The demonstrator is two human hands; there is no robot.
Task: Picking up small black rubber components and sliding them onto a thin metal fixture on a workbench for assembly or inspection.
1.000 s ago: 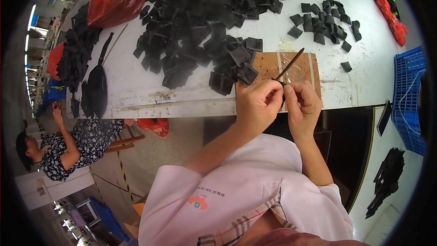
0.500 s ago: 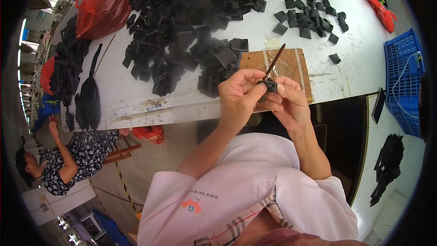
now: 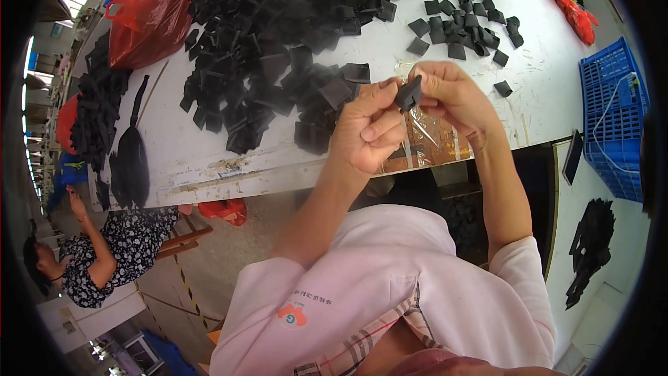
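Observation:
A small folded piece of black fabric (image 3: 409, 95) is pinched between both hands above the near edge of the table. My left hand (image 3: 369, 129) is closed on its left side, with the fingers curled in. From the upper right, my right hand (image 3: 454, 94) grips the same piece between thumb and fingers. Beneath them lies a brown board (image 3: 456, 146) covered with clear tape. I cannot make out the thin brown stick among the fingers now. Left of the hands spreads a big heap of black fabric pieces (image 3: 271, 69); a smaller group of tube-like black pieces (image 3: 470, 24) lies beyond them.
On the white table (image 3: 202, 181) are a red plastic bag (image 3: 149, 26) and a dark brush-like bundle (image 3: 130, 167) at the left. A blue plastic crate (image 3: 612, 122) stands at the right. Another person (image 3: 104, 257) sits at the left end of the table.
My right hand has risen and turned over the black piece, and both hands are slightly higher. The brown stick that pointed up from the piece no longer shows.

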